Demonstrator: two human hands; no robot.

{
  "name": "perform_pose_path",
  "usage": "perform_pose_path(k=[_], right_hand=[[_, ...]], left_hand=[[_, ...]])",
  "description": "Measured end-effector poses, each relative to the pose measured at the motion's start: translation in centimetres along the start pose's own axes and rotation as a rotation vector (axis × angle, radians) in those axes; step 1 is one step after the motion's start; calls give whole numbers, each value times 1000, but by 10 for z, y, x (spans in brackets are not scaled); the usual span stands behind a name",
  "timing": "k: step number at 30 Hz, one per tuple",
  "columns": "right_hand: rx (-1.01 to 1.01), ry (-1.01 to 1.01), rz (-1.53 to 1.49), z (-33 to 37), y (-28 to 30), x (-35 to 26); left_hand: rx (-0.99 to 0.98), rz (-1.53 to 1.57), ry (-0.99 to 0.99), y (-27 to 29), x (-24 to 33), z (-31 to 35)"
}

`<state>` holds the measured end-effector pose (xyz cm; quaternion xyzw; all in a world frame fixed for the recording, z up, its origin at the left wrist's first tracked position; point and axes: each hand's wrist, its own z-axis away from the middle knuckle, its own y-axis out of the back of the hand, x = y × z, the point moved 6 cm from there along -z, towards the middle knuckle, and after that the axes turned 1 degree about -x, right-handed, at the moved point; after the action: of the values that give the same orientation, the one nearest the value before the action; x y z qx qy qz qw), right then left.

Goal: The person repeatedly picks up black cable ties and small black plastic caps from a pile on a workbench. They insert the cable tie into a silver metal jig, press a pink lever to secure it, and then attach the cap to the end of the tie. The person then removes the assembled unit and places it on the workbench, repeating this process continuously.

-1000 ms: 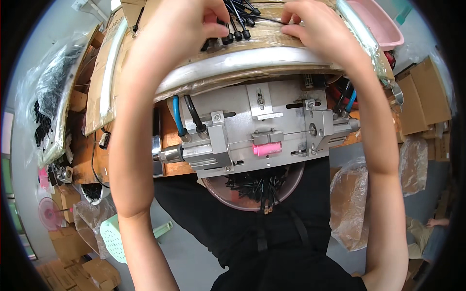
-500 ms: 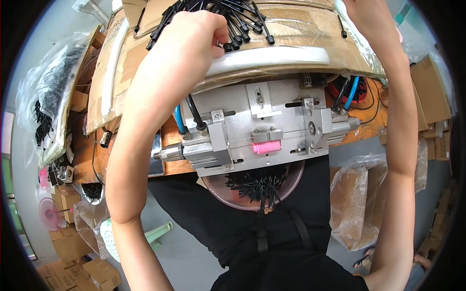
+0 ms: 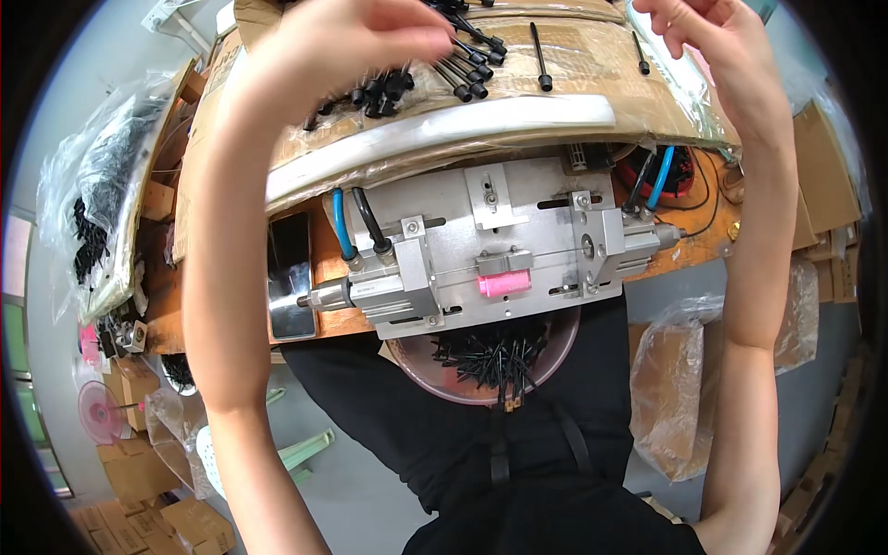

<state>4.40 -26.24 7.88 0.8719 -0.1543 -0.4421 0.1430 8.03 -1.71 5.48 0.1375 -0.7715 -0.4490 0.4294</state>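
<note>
My left hand [image 3: 370,42], partly blurred, hovers over a pile of slim black plastic rods with thick collared ends [image 3: 467,69] on the cardboard. Its thumb and fingers are apart, and I see nothing between them. My right hand [image 3: 708,28] is at the top right edge with loosely bent, separated fingers and nothing visible in them. Nearest to it is a single black rod [image 3: 641,54]. Another black rod [image 3: 541,57] lies alone between the hands. Below stands a metal fixture [image 3: 453,203] with two facing cylinders and a pink piece [image 3: 505,283] at its middle.
A pinkish bowl of black rods [image 3: 393,356] sits at my lap below the fixture. A phone [image 3: 292,277] lies on the wooden bench at left. Blue and black hoses [image 3: 342,227] rise from the cylinders. A white foam strip [image 3: 462,120] edges the cardboard.
My left hand has lifted off the pile's near edge and moved up and left, its fingers opening. My right hand has come lower into view. The rods have shifted; one now lies apart.
</note>
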Motion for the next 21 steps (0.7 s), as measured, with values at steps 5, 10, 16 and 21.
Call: perform_pose_path(k=[5, 10, 16, 21], right_hand=[[25, -40, -337, -7, 18, 13], [96, -59, -356, 25, 11, 3], [-9, -147, -339, 73, 28, 33], [-38, -141, -373, 97, 19, 31]], left_hand=[[90, 941, 320, 61, -25, 13], [363, 223, 37, 6, 11, 80], [231, -67, 107, -151, 67, 184], [132, -323, 168, -197, 67, 173]])
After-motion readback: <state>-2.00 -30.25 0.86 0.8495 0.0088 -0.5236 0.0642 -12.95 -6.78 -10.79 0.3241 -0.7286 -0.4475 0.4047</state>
